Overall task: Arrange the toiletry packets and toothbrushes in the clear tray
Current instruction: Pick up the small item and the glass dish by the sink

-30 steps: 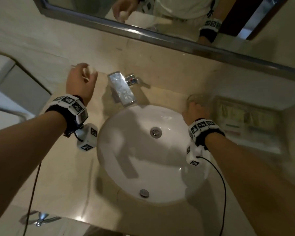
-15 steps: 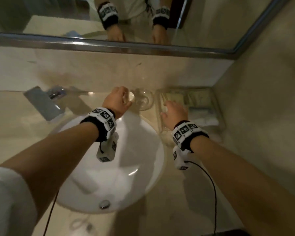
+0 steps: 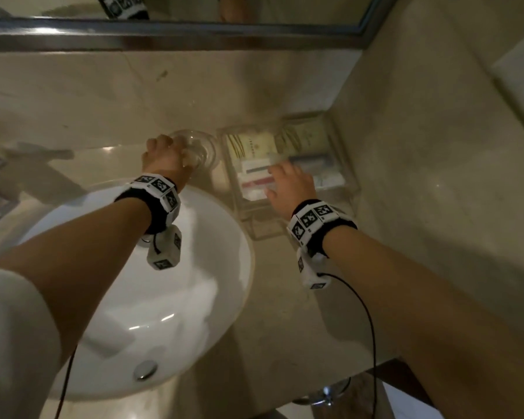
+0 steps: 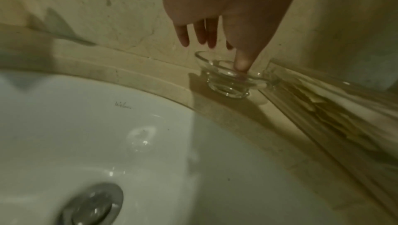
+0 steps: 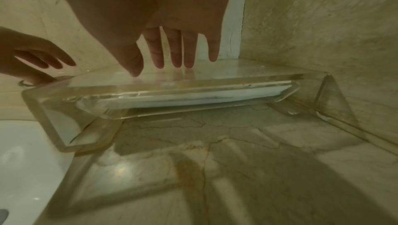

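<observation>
The clear tray (image 3: 344,158) stands on the marble counter in the right corner. It holds cream packets (image 3: 251,146) at the back and white packets with red and blue stripes (image 3: 254,173) nearer me. My right hand (image 3: 288,182) hovers flat over the tray, holding nothing; in the right wrist view its fingers (image 5: 174,55) are straight just above the tray (image 5: 193,82), with a white packet (image 5: 193,98) showing through the wall. My left hand (image 3: 164,158) is at a small glass dish (image 3: 206,149) left of the tray. Its thumb dips into the dish (image 4: 228,82) and its other fingers (image 4: 200,33) are straight.
A white sink (image 3: 218,237) fills the lower left, with its drain stopper (image 3: 146,370) near me. A mirror frame (image 3: 194,28) runs along the back wall. A marble side wall (image 3: 436,146) closes the right. Bare counter (image 3: 285,328) lies in front of the tray.
My view has swung right. The left hand came from beside the faucet, gripping something white, to the glass dish and its fingers have loosened. The right hand slid from the dish onto the tray.
</observation>
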Demonstrator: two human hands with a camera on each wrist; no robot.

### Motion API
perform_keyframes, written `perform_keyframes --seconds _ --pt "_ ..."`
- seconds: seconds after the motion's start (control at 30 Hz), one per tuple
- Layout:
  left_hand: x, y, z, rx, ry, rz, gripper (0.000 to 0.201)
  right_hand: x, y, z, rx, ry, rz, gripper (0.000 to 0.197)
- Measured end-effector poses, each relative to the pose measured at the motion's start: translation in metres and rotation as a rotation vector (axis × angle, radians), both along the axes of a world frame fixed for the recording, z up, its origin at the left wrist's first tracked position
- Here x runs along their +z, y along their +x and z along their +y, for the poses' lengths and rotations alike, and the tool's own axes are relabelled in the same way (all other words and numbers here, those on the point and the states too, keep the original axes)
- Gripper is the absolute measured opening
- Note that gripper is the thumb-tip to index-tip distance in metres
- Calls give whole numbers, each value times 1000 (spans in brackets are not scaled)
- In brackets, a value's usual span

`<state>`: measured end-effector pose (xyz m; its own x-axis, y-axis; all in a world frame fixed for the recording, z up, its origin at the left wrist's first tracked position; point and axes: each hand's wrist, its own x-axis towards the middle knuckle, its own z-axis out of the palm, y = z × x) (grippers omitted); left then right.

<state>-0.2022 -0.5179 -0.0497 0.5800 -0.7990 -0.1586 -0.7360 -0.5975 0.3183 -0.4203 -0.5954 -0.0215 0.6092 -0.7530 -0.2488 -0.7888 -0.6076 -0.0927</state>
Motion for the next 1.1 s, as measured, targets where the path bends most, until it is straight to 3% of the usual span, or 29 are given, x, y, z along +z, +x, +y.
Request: perform_keyframes --seconds 0.1,0.17,0.27,0.33,0.5,0.6,0.7,0.87,0.93,1.03,1.1 --pt "0 0 7 163 -120 86 70 -1 0 -1 2 4 -4 47" --pt "3 -1 9 314 -101 287 76 -1 -1 -1 2 -1 -7 46" --pt "-1 5 9 562 -151 736 66 0 0 -2 9 8 -14 46" --pt "0 7 11 583 -214 899 47 1 2 -2 10 20 -3 46" --pt "10 4 16 671 -241 970 38 4 7 0 -8 44 25 48" --pt "19 1 23 668 -278 1007 14 6 9 1 0 62 -16 43" --pt "37 0 25 628 -361 1027 21 9 16 1 28 109 -129 35" --pt "68 -7 15 448 -348 1009 15 22 32 0 -277 509 -511 42" --pt "74 -17 9 370 -319 992 14 33 35 -2 -418 667 -663 34" --pt "79 -41 -3 253 -275 978 19 40 30 -12 -483 686 -753 16" --pt "78 -55 -10 203 -248 964 16 35 20 -21 -509 649 -733 18"
